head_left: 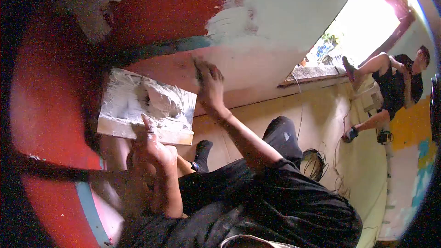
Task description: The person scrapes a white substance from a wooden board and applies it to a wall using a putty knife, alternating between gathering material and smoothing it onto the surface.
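My left hand point(158, 149) grips a flat rectangular board point(146, 129) from below, its thumb over the near edge. White plaster point(163, 98) lies spread and heaped on the board, and some is smeared on my thumb. My right hand point(211, 85) is raised to the right of the board, close to the wall point(271, 32). Its fingers are closed around something dark and thin that I cannot make out. Above it, the wall shows a red patch point(170, 7) with ragged whitish coating around it and a blue-green stripe point(179, 45).
A bright window point(363, 23) with a rough sill point(312, 72) is at the upper right. Another person point(397, 82) sits near it with one leg raised. A coiled black cable point(313, 164) lies on the pale floor point(321, 115), near my dark-clothed knee point(280, 138).
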Demonstrator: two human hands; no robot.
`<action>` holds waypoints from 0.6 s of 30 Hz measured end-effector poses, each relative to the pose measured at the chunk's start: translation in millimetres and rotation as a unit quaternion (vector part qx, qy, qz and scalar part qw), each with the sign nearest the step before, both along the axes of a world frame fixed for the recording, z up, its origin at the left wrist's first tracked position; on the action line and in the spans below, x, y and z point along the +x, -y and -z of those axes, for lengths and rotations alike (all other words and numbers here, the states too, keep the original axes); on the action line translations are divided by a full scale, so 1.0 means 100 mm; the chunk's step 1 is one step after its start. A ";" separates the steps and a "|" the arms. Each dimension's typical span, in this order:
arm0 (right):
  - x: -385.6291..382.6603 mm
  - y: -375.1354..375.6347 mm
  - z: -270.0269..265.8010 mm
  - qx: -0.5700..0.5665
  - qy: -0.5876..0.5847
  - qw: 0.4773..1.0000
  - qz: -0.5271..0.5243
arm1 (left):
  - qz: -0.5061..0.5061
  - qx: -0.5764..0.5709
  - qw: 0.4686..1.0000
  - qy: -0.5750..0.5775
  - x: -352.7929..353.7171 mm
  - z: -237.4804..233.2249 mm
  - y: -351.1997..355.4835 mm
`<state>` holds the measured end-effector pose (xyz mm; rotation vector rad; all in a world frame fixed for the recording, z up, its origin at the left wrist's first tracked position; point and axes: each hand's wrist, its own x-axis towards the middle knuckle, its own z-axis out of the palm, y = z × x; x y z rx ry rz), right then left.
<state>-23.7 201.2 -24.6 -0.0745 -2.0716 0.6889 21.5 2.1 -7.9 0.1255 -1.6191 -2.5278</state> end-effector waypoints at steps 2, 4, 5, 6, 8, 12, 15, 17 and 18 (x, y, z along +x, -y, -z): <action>0.19 -0.38 0.49 -0.214 0.104 0.959 -0.155 | -0.005 0.094 0.995 0.014 -0.01 -0.04 -0.05; 0.44 -0.78 0.46 -0.135 0.082 0.952 -0.261 | -0.013 0.123 0.992 0.028 0.01 -0.07 -0.11; 0.74 -0.48 -0.19 -0.342 0.088 0.900 -0.254 | -0.010 0.152 0.987 0.042 0.03 -0.07 -0.12; 0.91 -0.40 -0.48 -0.444 0.075 0.844 -0.293 | -0.007 0.179 0.982 0.057 0.05 -0.05 -0.14; 1.12 -0.40 -0.87 -0.278 0.152 0.897 -0.309 | 0.049 0.100 0.992 0.055 0.06 -0.67 -0.11; 1.13 -0.27 -1.24 0.070 0.210 0.923 -0.315 | 0.069 0.006 0.998 0.002 -0.27 -0.06 0.00; 1.07 -0.22 -1.34 0.140 0.211 0.905 -0.341 | 0.039 0.012 0.999 -0.007 -0.29 -0.02 -0.10; 1.05 -0.18 -1.39 0.211 0.230 0.886 -0.342 | 0.039 0.089 0.995 0.021 -0.22 -0.04 -0.15; 1.01 -0.24 -1.24 0.268 0.220 0.878 -0.329 | 0.036 0.090 0.995 0.010 -0.12 -0.26 -0.13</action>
